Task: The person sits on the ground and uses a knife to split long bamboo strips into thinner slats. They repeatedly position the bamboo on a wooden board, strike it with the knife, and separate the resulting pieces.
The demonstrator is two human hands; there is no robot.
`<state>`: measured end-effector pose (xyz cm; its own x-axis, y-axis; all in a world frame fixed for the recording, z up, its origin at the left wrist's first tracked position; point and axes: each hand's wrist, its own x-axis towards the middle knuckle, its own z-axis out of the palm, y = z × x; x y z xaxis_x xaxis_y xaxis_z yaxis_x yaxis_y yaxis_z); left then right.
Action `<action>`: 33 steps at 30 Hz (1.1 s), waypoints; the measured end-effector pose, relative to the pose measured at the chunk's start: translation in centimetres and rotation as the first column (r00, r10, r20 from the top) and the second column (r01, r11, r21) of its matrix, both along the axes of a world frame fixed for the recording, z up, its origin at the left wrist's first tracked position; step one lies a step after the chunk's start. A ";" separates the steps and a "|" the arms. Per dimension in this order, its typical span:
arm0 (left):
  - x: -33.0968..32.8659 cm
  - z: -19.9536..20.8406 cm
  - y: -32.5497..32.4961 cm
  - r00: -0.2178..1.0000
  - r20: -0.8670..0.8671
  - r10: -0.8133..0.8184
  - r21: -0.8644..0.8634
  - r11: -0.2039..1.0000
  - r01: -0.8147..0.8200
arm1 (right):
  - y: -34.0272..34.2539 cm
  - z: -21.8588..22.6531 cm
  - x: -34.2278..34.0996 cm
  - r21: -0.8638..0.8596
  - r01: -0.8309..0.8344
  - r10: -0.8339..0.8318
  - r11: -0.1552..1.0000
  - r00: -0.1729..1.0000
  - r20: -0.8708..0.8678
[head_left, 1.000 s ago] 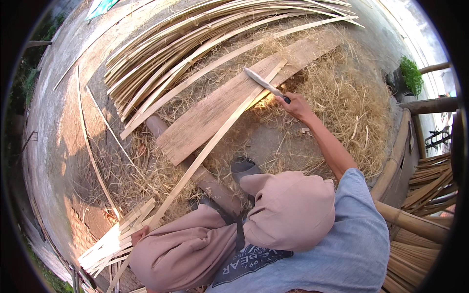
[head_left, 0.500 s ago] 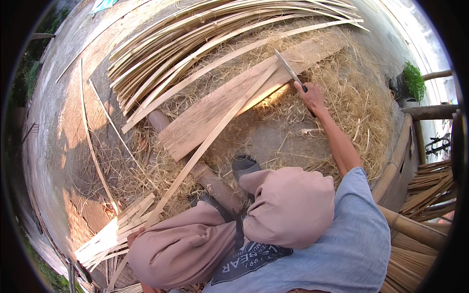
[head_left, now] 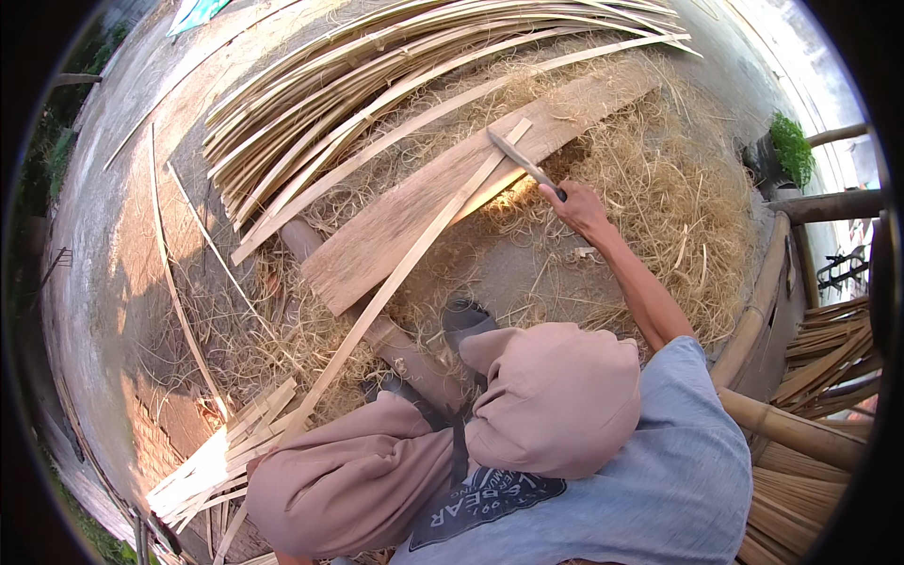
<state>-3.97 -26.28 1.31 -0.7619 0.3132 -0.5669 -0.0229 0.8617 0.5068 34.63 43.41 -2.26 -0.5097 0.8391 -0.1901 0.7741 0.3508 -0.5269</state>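
My right hand [head_left: 580,209] is closed around the dark handle of a knife [head_left: 529,164]. Its long blade lies across a pale bamboo strip [head_left: 405,268], close to the strip's far end. That strip runs diagonally over a wide wooden board [head_left: 377,231] and back past my left knee. Only a sliver of my left hand [head_left: 252,463] shows beside that knee, near the strip; its fingers are hidden. Under the board's near end lies a round pole [head_left: 405,350], by my feet.
A large pile of bamboo strips [head_left: 377,89] lies beyond the board. Curly shavings [head_left: 659,207] cover the ground to the right and around. More split strips [head_left: 221,461] lie at lower left. A bamboo rail [head_left: 791,428] and stacked strips [head_left: 829,353] stand at right.
My right hand has moved the knife left and slightly nearer, from the board beyond the strip's end onto the strip. The left hand shows less beside the knee.
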 end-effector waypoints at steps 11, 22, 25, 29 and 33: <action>-0.2 -2.4 -5.6 0.906 -0.402 -0.137 0.046 0.985 0.169 | -0.5 -1.8 -0.5 -0.245 0.388 -0.456 0.888 0.812 -0.364; 7.8 -3.7 27.5 0.844 -0.419 -0.336 0.253 0.849 0.464 | -6.3 -1.6 -5.1 0.221 0.030 0.004 0.975 0.989 -0.151; 8.7 -3.9 27.8 0.790 -0.531 -0.306 0.237 0.842 0.485 | -2.8 -2.8 -4.4 0.065 0.223 -0.212 0.973 0.967 -0.142; 9.2 -4.3 26.1 0.776 -0.525 -0.349 0.110 0.876 0.469 | -4.3 -4.9 -5.5 -0.080 0.248 -0.259 0.966 0.943 -0.209; 8.4 -2.8 28.1 0.825 -0.417 -0.382 0.146 0.867 0.476 | -16.2 -0.5 -8.6 -0.197 -0.118 0.074 0.973 0.974 -0.215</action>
<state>4.45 1.82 -1.50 -0.6527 0.7436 -0.1450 0.5461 0.5945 0.5902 26.00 27.17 -2.78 -0.6322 0.7377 -0.2369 0.6096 0.2849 -0.7398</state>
